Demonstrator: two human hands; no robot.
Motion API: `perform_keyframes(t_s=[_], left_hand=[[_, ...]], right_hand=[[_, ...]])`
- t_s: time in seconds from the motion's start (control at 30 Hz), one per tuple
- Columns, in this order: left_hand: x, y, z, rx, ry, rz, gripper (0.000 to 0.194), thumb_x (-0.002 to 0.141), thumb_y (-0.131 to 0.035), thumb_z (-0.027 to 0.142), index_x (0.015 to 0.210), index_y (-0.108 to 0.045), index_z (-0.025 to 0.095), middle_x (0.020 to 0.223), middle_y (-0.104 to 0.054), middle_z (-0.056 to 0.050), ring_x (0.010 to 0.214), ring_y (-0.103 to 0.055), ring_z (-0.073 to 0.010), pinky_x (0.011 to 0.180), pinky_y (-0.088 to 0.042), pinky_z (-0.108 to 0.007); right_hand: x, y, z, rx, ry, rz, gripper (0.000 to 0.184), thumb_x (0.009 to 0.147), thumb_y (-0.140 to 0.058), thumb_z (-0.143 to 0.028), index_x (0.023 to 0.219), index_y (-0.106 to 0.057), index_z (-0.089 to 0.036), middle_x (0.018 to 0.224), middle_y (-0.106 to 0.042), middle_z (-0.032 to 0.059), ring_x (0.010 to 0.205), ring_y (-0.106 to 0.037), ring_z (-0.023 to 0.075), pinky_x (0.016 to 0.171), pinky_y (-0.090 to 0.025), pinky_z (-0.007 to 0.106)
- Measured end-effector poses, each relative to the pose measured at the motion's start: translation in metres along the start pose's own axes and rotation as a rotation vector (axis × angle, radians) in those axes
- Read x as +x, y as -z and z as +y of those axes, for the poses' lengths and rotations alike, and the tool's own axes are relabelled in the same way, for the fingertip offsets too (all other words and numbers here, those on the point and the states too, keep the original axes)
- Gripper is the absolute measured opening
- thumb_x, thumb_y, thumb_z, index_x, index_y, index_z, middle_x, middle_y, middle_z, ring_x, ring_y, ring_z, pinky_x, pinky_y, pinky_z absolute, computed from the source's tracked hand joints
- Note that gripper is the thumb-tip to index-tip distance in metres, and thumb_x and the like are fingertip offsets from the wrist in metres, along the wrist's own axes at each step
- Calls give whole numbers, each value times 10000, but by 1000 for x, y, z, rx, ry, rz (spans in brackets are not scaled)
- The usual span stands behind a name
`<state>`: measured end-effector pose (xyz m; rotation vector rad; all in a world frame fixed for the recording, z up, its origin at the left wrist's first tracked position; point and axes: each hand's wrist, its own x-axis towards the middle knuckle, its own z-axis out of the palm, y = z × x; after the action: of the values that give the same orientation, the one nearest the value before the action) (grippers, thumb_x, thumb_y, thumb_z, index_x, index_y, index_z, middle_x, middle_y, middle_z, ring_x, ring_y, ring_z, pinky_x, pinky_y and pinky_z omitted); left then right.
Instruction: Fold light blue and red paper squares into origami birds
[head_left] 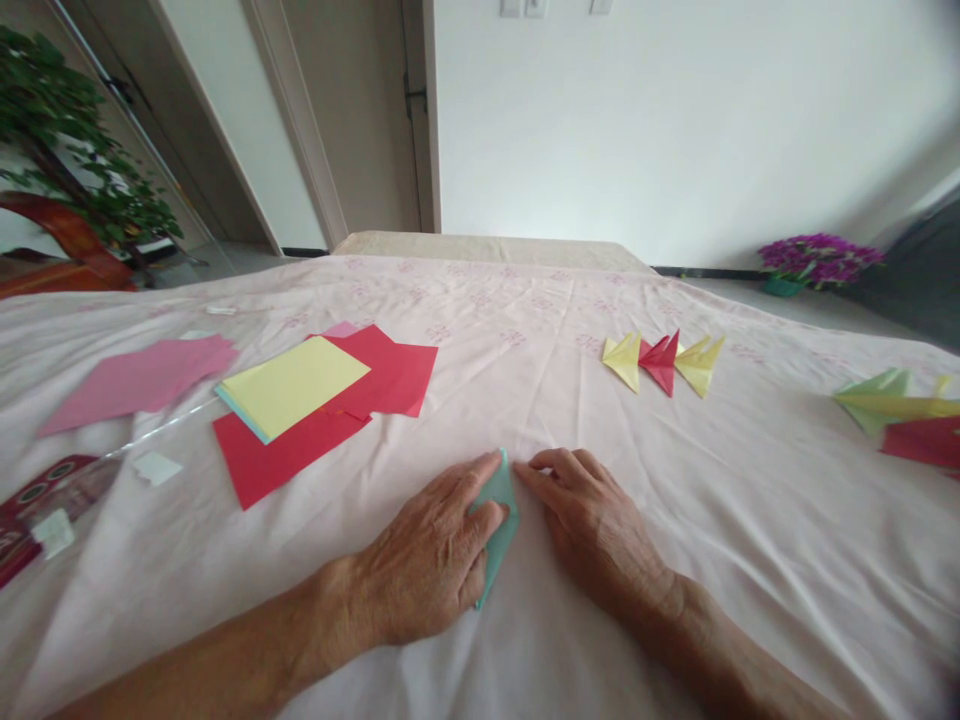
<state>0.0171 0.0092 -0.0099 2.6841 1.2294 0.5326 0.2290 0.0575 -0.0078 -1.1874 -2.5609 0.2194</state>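
Note:
A piece of folded teal-green paper, long and kite-shaped with a pointed upper end, lies on the cloth in front of me. My left hand covers its left side and holds it down. The left thumb presses across its middle and the index finger reaches its upper tip, hiding part of the folds. Just to the right of the paper is my right hand, resting on the cloth. Its index finger points toward the upper tip, a small gap away, and the other fingers are loosely bent with nothing seen in them.
At left lie yellow paper, red sheets, pink sheets and a clear plastic packet. Folded yellow and red paper shapes stand at the back right. More folded pieces sit at the far right on the pink tablecloth.

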Motion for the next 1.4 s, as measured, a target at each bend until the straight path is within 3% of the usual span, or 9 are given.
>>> perform_keyframes(t_s=[0.23,0.77,1.0,1.4], left_hand=[[0,-3,-2,13,-17,-35,283,844,-481,111,1126,-507,111,1521,-314,-198,1445,-190,-303,1163,-273,-513],[1,-3,-1,7,16,-71,449,800,-490,88,1247,-453,113,1526,-305,-195,1448,-185,-291,1164,-249,-531],[4,-1,-1,22,-6,-66,621,811,-488,99,1411,-327,82,1520,-325,-192,1438,-215,-300,1162,-271,-523],[5,1,1,28,-26,-33,529,847,-477,128,1369,-399,92,1502,-371,-168,1427,-249,-297,1155,-304,-512]], right_hand=[[-2,2,-6,-27,-6,-35,383,879,-528,-98,1227,-597,-242,1165,-602,68,988,-506,236,886,-426,394],[-1,0,-6,-3,-27,-15,427,911,-523,-143,1305,-558,-306,1195,-602,57,1008,-509,231,875,-414,371],[2,0,-6,7,-29,-9,438,909,-511,-122,1304,-561,-305,1168,-603,61,988,-505,229,874,-415,367],[8,-2,-3,43,-71,13,442,916,-478,-107,1276,-587,-340,1150,-599,55,962,-516,210,853,-435,354]])
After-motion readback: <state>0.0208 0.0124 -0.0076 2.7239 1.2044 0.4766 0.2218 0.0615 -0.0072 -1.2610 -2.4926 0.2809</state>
